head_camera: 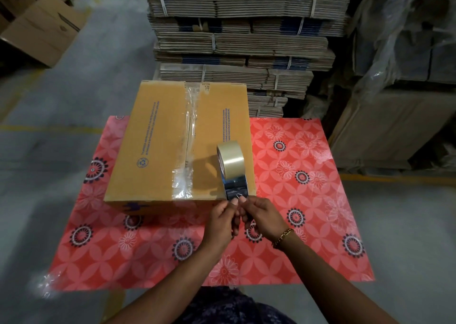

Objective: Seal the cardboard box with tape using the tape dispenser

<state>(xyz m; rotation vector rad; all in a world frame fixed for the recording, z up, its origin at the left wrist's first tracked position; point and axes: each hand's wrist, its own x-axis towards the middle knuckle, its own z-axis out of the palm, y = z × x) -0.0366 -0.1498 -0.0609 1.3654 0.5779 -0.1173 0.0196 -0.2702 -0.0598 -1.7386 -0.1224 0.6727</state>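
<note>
A closed brown cardboard box [158, 146] sits on a table, with clear tape along its centre seam and over its near edge. A tape dispenser [234, 175] with a roll of clear tape rests on the box's near right corner. My left hand [222, 221] and my right hand [261, 215] meet just below the dispenser's metal end, their fingertips pinched on it. Whether a loose tape end lies between the fingers I cannot tell. A gold bracelet is on my right wrist.
The table wears a red flowered plastic cover [308, 200]. Behind it rises a tall stack of bundled flat cartons [241, 42]. Plastic-wrapped goods [404, 77] stand at the right, more boxes [42, 27] on the grey floor at the far left.
</note>
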